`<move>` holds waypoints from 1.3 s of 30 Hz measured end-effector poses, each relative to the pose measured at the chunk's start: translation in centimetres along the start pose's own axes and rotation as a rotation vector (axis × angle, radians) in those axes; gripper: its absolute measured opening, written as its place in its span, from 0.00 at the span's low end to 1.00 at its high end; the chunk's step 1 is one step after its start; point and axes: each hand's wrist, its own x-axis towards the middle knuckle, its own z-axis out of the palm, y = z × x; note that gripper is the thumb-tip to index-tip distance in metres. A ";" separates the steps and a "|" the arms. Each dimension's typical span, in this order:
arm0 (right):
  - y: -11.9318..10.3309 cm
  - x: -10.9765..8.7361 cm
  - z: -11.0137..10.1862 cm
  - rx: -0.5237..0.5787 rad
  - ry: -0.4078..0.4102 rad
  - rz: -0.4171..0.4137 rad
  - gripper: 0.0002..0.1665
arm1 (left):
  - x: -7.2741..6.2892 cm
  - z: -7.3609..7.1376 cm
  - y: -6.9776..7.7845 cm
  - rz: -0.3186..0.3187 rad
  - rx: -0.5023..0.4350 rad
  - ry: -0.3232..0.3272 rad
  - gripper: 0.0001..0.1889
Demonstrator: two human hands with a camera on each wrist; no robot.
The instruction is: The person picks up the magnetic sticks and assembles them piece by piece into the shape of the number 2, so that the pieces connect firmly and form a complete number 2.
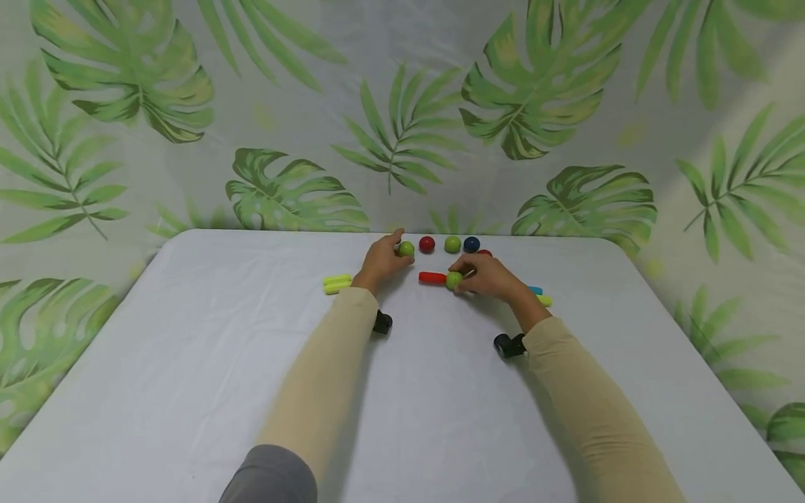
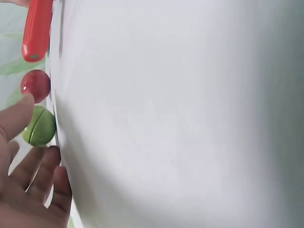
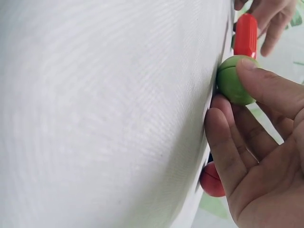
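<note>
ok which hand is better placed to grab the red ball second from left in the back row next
Probably the left hand: it is at the neighbouring green ball, close to the red ball. The right hand is farther off and pinches another green ball.

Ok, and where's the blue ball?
In the head view, the blue ball is right of centre near the far edge of the table, between a green ball and a red ball, beyond the right hand.
</note>
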 end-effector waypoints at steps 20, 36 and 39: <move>0.0 -0.1 -0.2 0.006 -0.005 0.007 0.24 | -0.5 -0.9 -0.7 0.061 -0.051 -0.061 0.22; 0.0 0.3 0.2 -0.014 -0.021 0.028 0.24 | -1.2 -2.9 -0.4 0.107 0.253 -0.299 0.25; 0.0 0.2 0.0 -0.018 -0.017 0.038 0.24 | -1.4 -3.1 -0.6 0.158 0.306 -0.283 0.24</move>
